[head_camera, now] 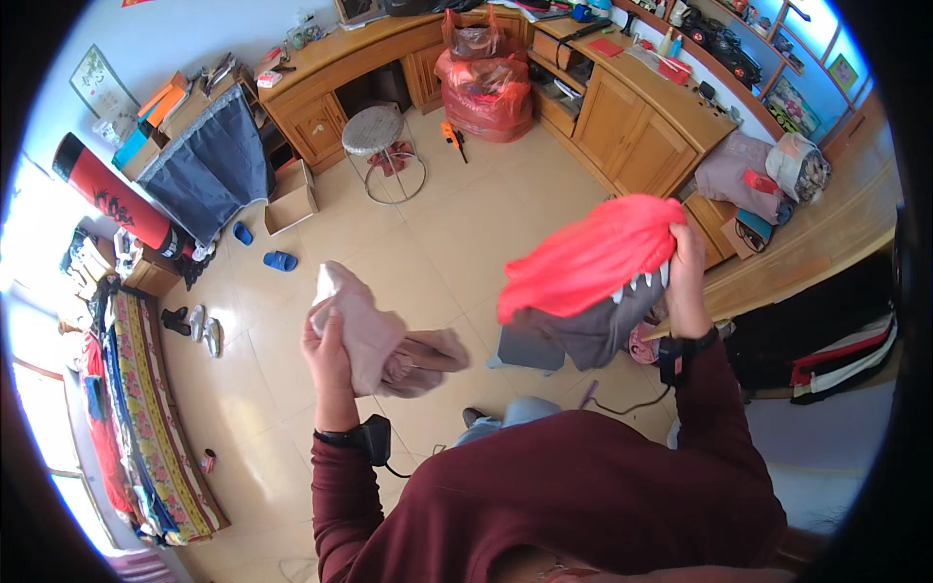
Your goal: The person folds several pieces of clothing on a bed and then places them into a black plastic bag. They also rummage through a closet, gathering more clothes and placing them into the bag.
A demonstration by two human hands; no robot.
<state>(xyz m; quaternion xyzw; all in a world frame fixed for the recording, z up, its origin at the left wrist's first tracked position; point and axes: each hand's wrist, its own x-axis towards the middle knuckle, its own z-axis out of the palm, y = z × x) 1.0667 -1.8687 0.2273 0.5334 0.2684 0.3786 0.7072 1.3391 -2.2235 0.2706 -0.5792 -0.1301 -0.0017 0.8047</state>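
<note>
My left hand grips a pale pinkish-beige cloth garment, whose crumpled lower end hangs out to the right. Raised higher, my right hand holds a red and dark grey garment by its right end. White pointed shapes run along the seam between its red and grey parts. Both garments hang in the air, apart from each other. Below the red and grey one, a grey-blue plastic stool stands partly covered on the tiled floor. Which garments these are, I cannot tell.
A round metal-legged stool and red plastic bags stand before the wooden cabinets. Blue slippers and an open cardboard box lie left. A bench with a floral cover lines the left side. Folded clothes lie right.
</note>
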